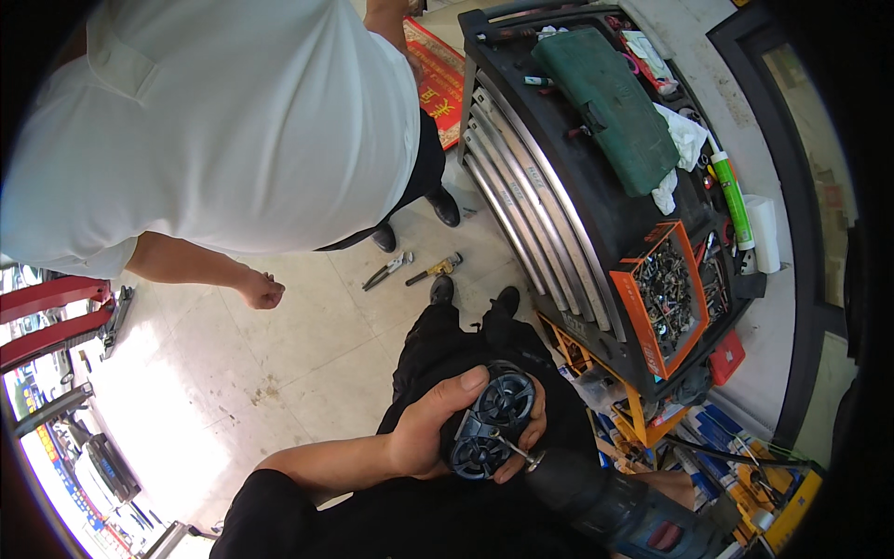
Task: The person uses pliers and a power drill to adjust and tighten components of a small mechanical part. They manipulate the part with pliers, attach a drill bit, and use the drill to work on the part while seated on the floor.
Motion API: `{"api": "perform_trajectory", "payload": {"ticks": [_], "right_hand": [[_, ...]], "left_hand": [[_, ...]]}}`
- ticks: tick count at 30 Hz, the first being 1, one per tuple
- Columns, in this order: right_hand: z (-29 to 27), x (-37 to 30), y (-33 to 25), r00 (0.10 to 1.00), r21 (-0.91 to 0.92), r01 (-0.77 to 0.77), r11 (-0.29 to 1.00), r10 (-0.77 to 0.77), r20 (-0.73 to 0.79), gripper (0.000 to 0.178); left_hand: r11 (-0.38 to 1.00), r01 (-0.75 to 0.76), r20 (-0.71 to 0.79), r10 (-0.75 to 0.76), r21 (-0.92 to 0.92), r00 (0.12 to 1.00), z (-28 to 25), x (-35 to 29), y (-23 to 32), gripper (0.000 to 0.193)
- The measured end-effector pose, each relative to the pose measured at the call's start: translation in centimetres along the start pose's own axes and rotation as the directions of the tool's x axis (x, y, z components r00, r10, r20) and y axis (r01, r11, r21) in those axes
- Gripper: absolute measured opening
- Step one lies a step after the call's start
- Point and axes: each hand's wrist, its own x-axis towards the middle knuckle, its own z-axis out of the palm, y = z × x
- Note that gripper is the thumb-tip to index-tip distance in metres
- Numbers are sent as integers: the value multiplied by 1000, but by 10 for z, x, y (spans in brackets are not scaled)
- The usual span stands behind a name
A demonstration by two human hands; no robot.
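My left hand (424, 433) is wrapped round a dark part with two round spoked faces (503, 396), thumb on its near side and fingertips showing past its far edge. A dark power drill (596, 494) comes in from the lower right. Its thin bit points at the part between the two round faces; I cannot tell whether the tip touches. My right hand (669, 484) is at the drill, mostly hidden behind its body, with only a strip of skin in sight. The part is held over my lap, above dark trousers.
Another person in a white shirt (279, 121) stands ahead on the left. Pliers (386, 270) and a yellow-handled wrench (435, 269) lie on the floor. A tool cart (521, 196) carries a green case (605, 107), an orange box of screws (626, 270) and a green tube (732, 200).
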Motion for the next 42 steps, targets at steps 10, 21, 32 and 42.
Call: {"api": "perform_trajectory", "payload": {"ticks": [10, 21, 32, 42], "right_hand": [[-5, -3, -10, 1000, -131, -15, 991, 14, -7, 15], [-12, -13, 30, 975, -292, 94, 952, -30, 218, 23], [-6, -16, 48, 969, -157, 10, 988, 29, 244, 22], [-1, -17, 73, 968, 41, -42, 998, 30, 251, 26]], "left_hand": [[925, -115, 10, 119, 362, 993, 1, 4, -7, 52], [966, 200, -179, -171, 162, 969, -20, -9, -31, 49], [967, 191, -217, -153, 167, 964, -23, -12, -43, 48], [966, 203, -253, -159, 158, 954, -26, -8, -46, 48]]}}
